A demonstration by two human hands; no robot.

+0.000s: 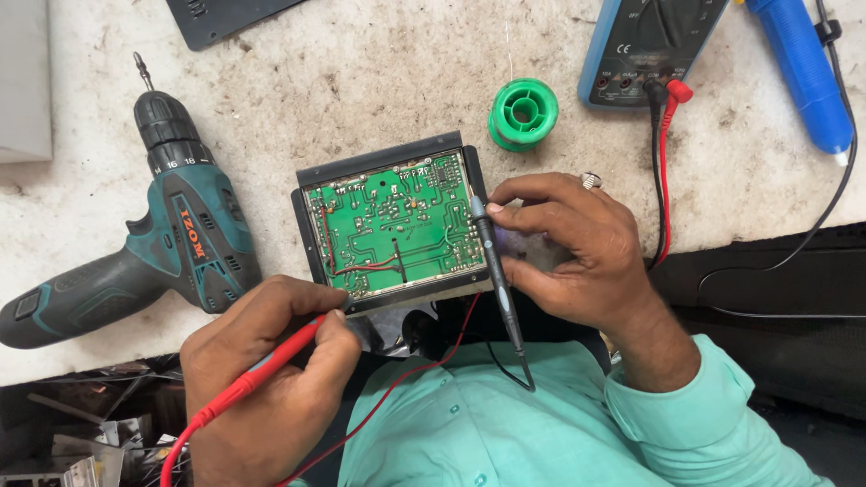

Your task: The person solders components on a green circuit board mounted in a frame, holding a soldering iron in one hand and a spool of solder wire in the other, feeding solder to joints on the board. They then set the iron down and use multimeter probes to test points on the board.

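Note:
A green circuit board [397,225] in a black frame lies near the bench's front edge. My left hand [271,379] pinches a red test probe [262,374], its tip at the board's near left corner. My right hand [568,248] holds a black test probe [496,271] against the board's right edge; a ring shows on one finger. Red and black leads run from both probes up to a blue multimeter [645,45] at the back right.
A teal cordless drill [162,243] lies left of the board. A green solder spool [523,113] sits behind it. A blue-handled tool [803,68] lies far right, a black panel [225,13] at the back. Scrap parts [81,433] sit below the bench edge.

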